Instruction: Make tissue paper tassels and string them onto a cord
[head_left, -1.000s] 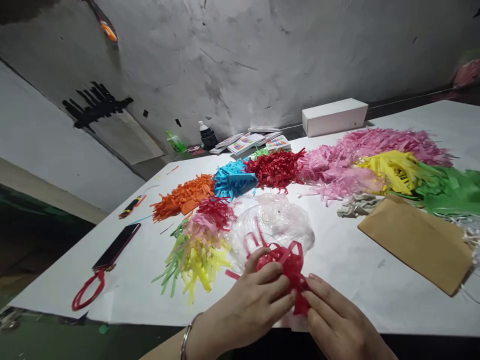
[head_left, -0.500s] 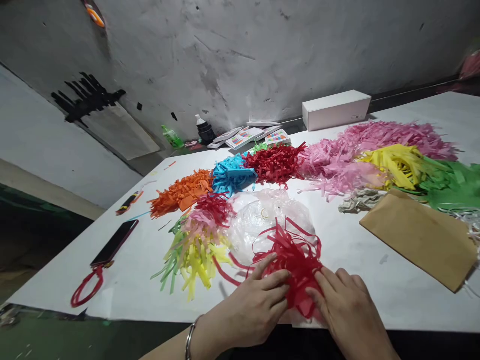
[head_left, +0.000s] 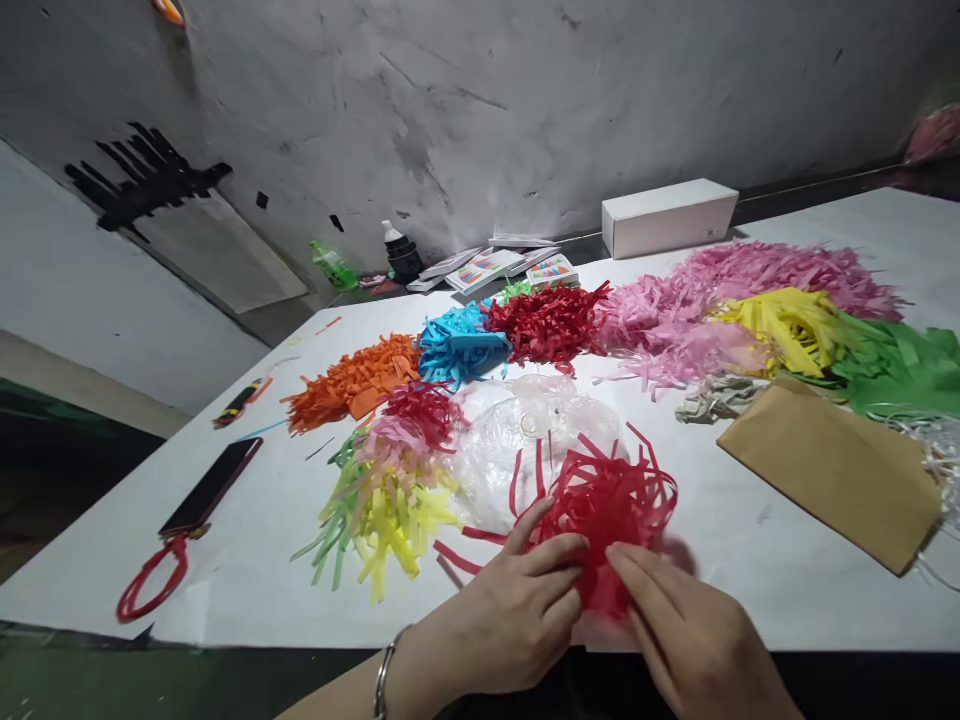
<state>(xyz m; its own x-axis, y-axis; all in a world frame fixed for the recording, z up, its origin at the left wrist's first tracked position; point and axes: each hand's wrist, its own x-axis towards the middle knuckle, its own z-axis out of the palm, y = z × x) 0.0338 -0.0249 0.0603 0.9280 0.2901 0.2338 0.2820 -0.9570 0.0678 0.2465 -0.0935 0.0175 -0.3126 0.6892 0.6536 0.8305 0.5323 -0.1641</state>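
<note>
A fringed red tissue-paper tassel (head_left: 604, 495) is between my hands near the table's front edge, its thin strips curling away from me. My left hand (head_left: 517, 605), with a silver bracelet at the wrist, grips its left side, index finger stretched along the strips. On the other side, my right hand (head_left: 694, 625) pinches the paper with thumb and fingers. Behind the tassel lies a crumpled clear plastic bag (head_left: 491, 470). Left of that spreads a fringed bunch in green, yellow, pink and red (head_left: 397, 480). The palms are hidden.
Across the white table run orange (head_left: 360, 380), blue (head_left: 461, 340), red (head_left: 547, 325) and pink (head_left: 660, 320) fringe piles. Yellow (head_left: 787, 325) and green (head_left: 907, 365) fringe lie right, near a brown envelope (head_left: 832, 470). A phone (head_left: 214, 485) lies left; a white box (head_left: 670, 218) stands behind.
The red tassel's strips have spread and shifted to the right. My right hand's fingers have drawn together and moved inward on the paper. My left hand has stayed nearly in place.
</note>
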